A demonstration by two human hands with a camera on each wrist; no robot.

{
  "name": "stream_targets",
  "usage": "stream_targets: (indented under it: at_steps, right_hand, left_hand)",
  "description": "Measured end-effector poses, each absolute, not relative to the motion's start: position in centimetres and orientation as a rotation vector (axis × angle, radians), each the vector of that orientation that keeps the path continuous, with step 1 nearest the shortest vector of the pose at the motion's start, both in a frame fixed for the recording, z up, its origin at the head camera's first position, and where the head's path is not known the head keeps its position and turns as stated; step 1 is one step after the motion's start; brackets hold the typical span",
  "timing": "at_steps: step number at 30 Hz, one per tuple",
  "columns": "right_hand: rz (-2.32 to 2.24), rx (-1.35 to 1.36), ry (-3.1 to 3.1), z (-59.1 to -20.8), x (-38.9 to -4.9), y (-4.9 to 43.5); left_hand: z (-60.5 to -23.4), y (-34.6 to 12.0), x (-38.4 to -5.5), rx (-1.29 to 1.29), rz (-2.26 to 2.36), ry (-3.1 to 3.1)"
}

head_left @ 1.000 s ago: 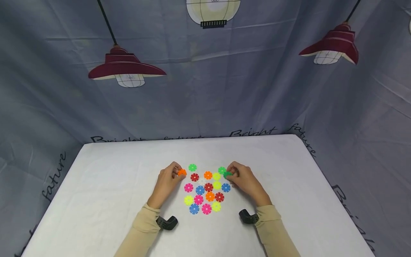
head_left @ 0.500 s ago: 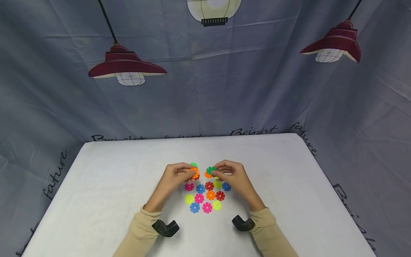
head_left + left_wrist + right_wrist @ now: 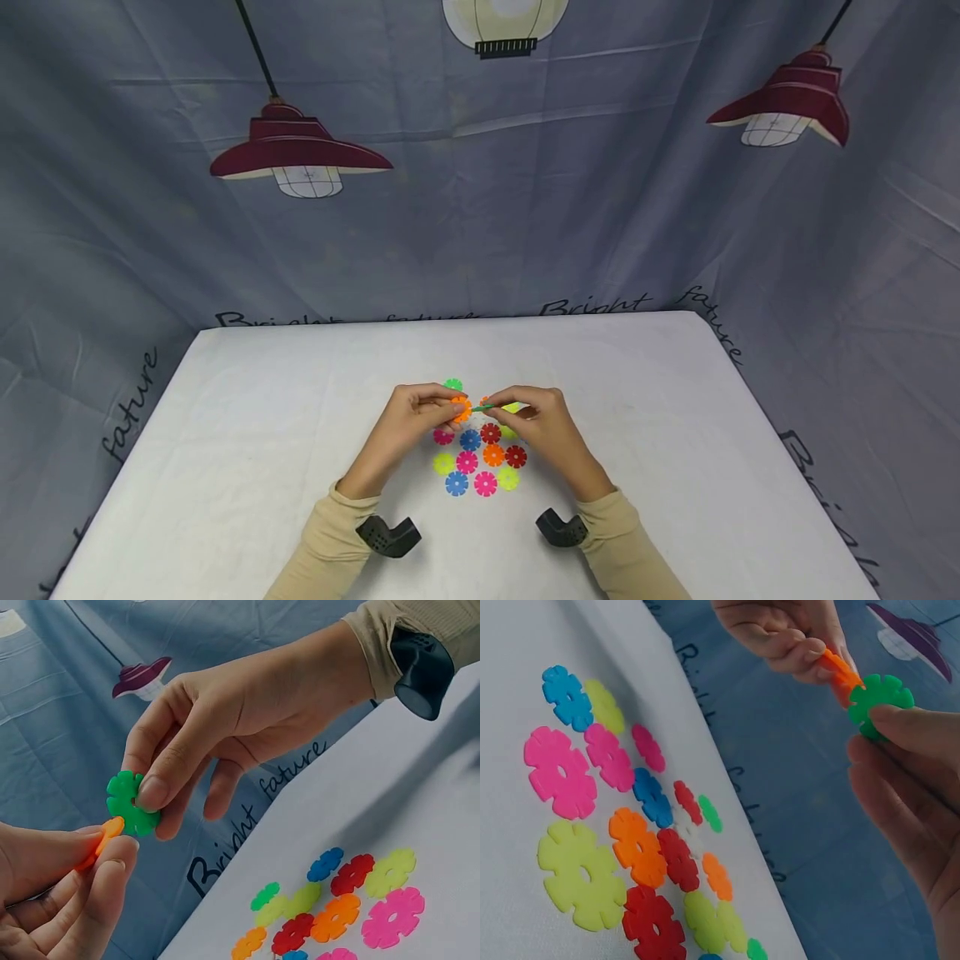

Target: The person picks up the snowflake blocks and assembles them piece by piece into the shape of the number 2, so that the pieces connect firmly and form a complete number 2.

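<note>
Between thumb and fingers my left hand pinches an orange notched plastic disc, shaped like a snowflake or flower. A green disc of the same kind is pinched by my right hand. Both are held above the table. In the wrist views the green disc's edge meets the orange disc, the two standing at an angle to each other. Whether their notches interlock, I cannot tell. Below the hands lie more flower discs, among them a pink disc and a blue disc.
The loose discs lie flat in a cluster on the white table, several colours mixed. A yellow disc and a red disc are at its near right side. A grey printed curtain hangs behind the table.
Both hands have come inward from the cluster's two sides, bringing the orange and green discs together. The green disc has turned edge-on in the head view.
</note>
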State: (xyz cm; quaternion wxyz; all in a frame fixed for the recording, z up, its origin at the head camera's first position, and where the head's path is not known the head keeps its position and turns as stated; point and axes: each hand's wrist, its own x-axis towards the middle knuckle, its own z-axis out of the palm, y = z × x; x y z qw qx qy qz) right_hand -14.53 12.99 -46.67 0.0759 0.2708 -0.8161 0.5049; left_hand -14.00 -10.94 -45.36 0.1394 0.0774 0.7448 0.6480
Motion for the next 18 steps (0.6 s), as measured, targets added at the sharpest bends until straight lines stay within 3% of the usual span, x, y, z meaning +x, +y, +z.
stream_targets:
  at_steps: [18]
  right_hand:
    - [1.374,0.915,-2.412,-46.71,-14.43,12.89]
  left_hand:
    - [-45.31,-10.62,-13.83,0.259,1.911,2.096]
